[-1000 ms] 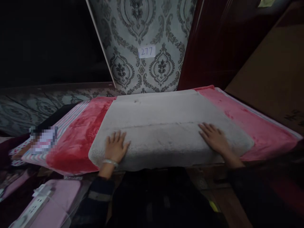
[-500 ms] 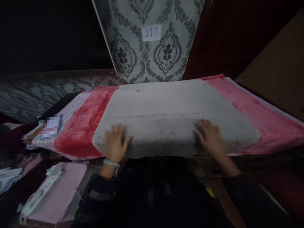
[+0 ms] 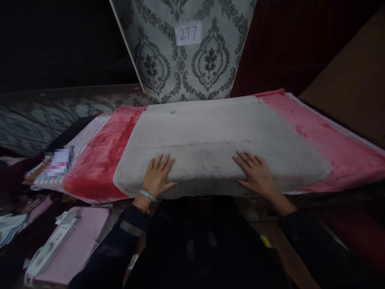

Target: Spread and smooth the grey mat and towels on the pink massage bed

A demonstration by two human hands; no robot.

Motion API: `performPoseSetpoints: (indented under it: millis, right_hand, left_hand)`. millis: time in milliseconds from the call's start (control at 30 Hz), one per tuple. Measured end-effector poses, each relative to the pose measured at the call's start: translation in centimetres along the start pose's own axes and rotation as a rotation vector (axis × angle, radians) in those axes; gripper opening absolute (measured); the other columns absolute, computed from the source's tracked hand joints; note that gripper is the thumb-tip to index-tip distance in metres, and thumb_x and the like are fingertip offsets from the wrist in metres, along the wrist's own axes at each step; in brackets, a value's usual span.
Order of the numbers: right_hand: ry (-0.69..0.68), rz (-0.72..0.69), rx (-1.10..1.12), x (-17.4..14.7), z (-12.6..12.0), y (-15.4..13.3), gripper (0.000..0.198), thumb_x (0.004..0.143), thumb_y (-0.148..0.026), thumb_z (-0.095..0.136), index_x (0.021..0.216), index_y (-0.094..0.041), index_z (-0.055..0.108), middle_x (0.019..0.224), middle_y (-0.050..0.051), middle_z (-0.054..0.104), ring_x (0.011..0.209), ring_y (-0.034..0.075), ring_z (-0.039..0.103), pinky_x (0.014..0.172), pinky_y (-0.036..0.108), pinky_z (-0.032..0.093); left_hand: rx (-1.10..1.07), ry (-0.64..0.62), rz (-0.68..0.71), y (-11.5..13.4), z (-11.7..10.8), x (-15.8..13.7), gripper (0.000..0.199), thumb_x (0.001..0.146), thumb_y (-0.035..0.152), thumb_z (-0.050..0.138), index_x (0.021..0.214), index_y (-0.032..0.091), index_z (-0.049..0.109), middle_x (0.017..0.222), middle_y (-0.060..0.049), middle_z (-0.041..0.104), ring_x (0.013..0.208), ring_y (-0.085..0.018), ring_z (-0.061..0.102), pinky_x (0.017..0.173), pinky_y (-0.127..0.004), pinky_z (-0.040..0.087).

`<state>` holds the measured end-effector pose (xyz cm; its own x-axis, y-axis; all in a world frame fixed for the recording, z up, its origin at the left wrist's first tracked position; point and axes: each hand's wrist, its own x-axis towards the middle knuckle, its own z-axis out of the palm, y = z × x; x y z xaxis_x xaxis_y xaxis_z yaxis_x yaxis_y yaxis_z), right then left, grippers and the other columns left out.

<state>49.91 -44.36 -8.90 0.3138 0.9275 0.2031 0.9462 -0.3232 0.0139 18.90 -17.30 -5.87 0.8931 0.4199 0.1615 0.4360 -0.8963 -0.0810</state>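
A grey plush mat (image 3: 204, 124) lies spread over a red and pink plush cloth (image 3: 93, 156), its near edge draping down toward me. On the mat's front left part my left hand (image 3: 158, 174) rests flat, fingers apart, with a pale bangle at the wrist. My right hand (image 3: 254, 172) is flat on the front right part, fingers also spread. Neither hand holds anything. A dark crease line runs across the mat beyond the fingertips, and a small dark mark shows near its far left corner.
A white power strip (image 3: 52, 251) sits on a pink stool (image 3: 87, 228) at lower left. Behind the cloth stand a patterned wall with a paper marked 277 (image 3: 188, 33), a dark screen (image 3: 60, 44) and a dark red panel (image 3: 279, 48). Striped fabric (image 3: 90, 130) shows at left.
Both hands, blurred earlier, are now sharp. My left hand has moved right and slightly up on the mat, my right hand slightly left. The view has shifted a little.
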Motion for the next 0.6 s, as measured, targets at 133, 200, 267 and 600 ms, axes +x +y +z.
performPoseSetpoints:
  millis: [133, 200, 267, 600]
  right_hand:
    - [-0.017, 0.104, -0.059, -2.7, -0.2, 6.1, 0.086, 0.082, -0.043, 0.058, 0.160, -0.027, 0.025, 0.165, 0.010, 0.032, 0.151, 0.036, 0.025, 0.118, 0.057, 0.025]
    - [-0.010, 0.177, -0.099, -4.2, -0.4, 8.8, 0.085, 0.080, -0.039, 0.057, 0.158, -0.023, 0.029, 0.163, 0.013, 0.034, 0.150, 0.036, 0.027, 0.117, 0.055, 0.028]
    - [0.012, 0.256, -0.142, -5.9, -0.5, 11.4, 0.081, 0.080, -0.036, 0.056, 0.156, -0.019, 0.033, 0.161, 0.017, 0.037, 0.148, 0.037, 0.030, 0.115, 0.055, 0.031]
    - [0.360, 0.550, -0.018, -12.0, 1.6, 16.4, 0.077, 0.090, -0.053, 0.033, 0.157, -0.015, 0.036, 0.148, 0.027, 0.048, 0.141, 0.038, 0.042, 0.110, 0.057, 0.039]
  left_hand:
    - [0.067, -0.022, -0.101, -4.9, -0.1, -2.3, 0.096, 0.075, 0.061, 0.074, 0.156, 0.023, 0.040, 0.163, -0.013, 0.036, 0.152, -0.039, 0.027, 0.123, -0.056, 0.019]
    - [0.083, -0.026, -0.162, -7.2, -0.1, -3.5, 0.096, 0.074, 0.059, 0.075, 0.156, 0.021, 0.042, 0.163, -0.012, 0.037, 0.152, -0.038, 0.027, 0.124, -0.055, 0.019]
    - [0.082, -0.038, -0.224, -9.2, -0.2, -4.8, 0.094, 0.073, 0.055, 0.075, 0.155, 0.020, 0.043, 0.162, -0.011, 0.038, 0.152, -0.037, 0.028, 0.124, -0.053, 0.020]
    - [-0.003, 0.072, -0.536, -12.4, -0.5, -11.3, 0.074, 0.086, 0.046, 0.051, 0.151, 0.012, 0.044, 0.162, -0.017, 0.037, 0.152, -0.034, 0.028, 0.122, -0.052, 0.025]
